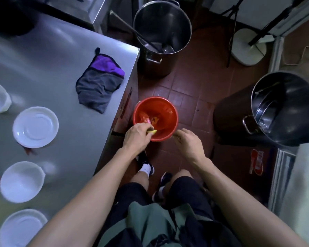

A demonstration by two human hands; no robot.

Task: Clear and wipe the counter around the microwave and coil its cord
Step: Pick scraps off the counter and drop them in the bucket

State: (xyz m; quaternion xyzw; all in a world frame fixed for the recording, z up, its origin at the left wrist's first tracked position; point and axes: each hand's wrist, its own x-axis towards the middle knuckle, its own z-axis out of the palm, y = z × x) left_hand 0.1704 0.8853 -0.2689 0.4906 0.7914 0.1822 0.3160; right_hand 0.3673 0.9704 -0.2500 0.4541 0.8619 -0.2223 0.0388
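Left hand (136,133) pinching yellow scrap (153,132), over red bucket (155,118)

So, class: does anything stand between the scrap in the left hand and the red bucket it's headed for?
Nothing visible does. The left hand holds the yellow scrap right over the near rim of the open bucket; only other scraps lie inside.
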